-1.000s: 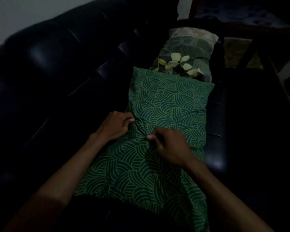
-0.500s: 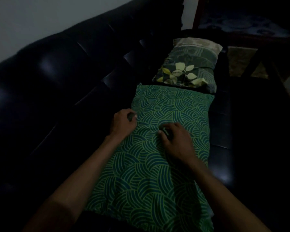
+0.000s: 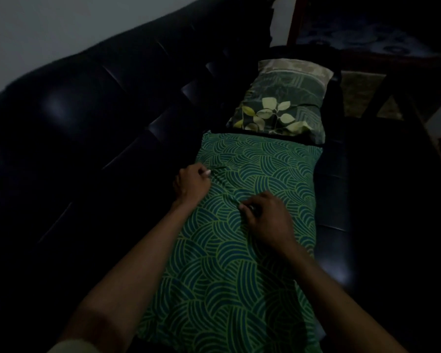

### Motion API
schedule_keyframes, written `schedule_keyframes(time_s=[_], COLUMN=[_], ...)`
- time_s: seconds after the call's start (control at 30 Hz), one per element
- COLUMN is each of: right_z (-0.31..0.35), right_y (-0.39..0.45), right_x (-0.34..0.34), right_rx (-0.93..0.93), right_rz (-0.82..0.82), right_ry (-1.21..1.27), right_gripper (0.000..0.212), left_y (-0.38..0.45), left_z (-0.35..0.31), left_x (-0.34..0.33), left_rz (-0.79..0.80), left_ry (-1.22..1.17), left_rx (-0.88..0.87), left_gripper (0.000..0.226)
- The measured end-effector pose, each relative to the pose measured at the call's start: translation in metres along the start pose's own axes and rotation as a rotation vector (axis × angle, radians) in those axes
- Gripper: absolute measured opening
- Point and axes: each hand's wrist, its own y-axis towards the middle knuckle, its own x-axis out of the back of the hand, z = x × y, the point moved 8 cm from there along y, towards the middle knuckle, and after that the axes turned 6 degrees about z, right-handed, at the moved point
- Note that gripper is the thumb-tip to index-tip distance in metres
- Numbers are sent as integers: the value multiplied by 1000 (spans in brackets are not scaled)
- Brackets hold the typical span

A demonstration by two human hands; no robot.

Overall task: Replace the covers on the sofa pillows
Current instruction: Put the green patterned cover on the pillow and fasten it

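Note:
A long pillow in a green cover with a curved line pattern (image 3: 260, 174) lies lengthwise on the seat of a black sofa (image 3: 87, 138). My left hand (image 3: 191, 184) pinches the cover fabric near the pillow's left edge. My right hand (image 3: 267, 217) pinches a fold of the same cover near the pillow's middle, and creases run between the two hands. Beyond it lies a second pillow in a dark floral cover with pale leaves (image 3: 283, 105).
The sofa backrest rises along the left. Bare shiny seat (image 3: 334, 200) runs to the right of the green pillow. A dark wooden table frame (image 3: 392, 98) stands at the far right, with a patterned rug (image 3: 359, 98) behind it. The room is dim.
Both hands have moved a little farther up the pillow. They now pinch the cover fabric and pull creases into it between them.

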Motion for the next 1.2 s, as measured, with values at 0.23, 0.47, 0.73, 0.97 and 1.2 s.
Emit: schedule_keyframes(time_s=[0.23,0.47,0.73,0.97,1.2], right_z=[-17,-29,-48,-53,-58], right_y=[13,71,81,78,72], right_x=[23,24,0,-4,-8], right_rx=[-62,-76,-141,-165,-155], right_rz=[-82,41,227,207,170], right_ry=[139,-110,-139,-68,-36], right_gripper=[16,54,65,64,69], left_y=[13,47,86,130,154], left_z=[-13,-19,-4,-25,-64], left_x=[-8,-18,-23,-41,-54], left_rz=[96,91,33,150,255], left_ry=[-40,-19,-156,-37,135], left_rx=[-171,-106,-4,-4,-202], left_gripper=[23,18,23,19,28])
